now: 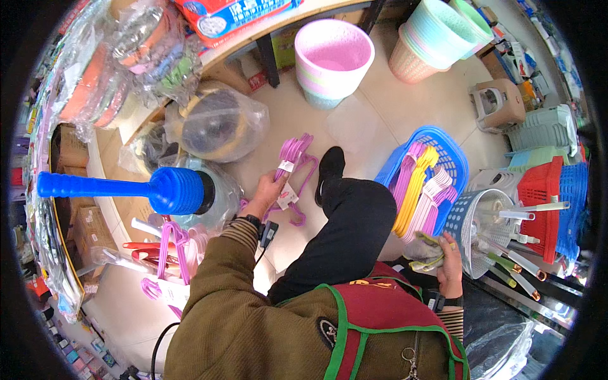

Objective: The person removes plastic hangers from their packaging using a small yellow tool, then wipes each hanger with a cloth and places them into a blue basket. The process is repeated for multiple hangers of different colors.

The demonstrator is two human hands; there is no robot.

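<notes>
Gripping a bundle of purple hangers (293,151), the left hand (268,189) is out to the left of the blue basket (455,159). Just on the wearer's side of that basket, the right hand (450,258) is closed on a crumpled grey-and-yellow cloth (423,252) — perhaps a glove. Inside the basket lie yellow hangers (413,192) between purple and pink ones. The step in hand seems to be handling the purple bundle; the next move likely calls for a firm grip — hooks together, untangled.
</notes>
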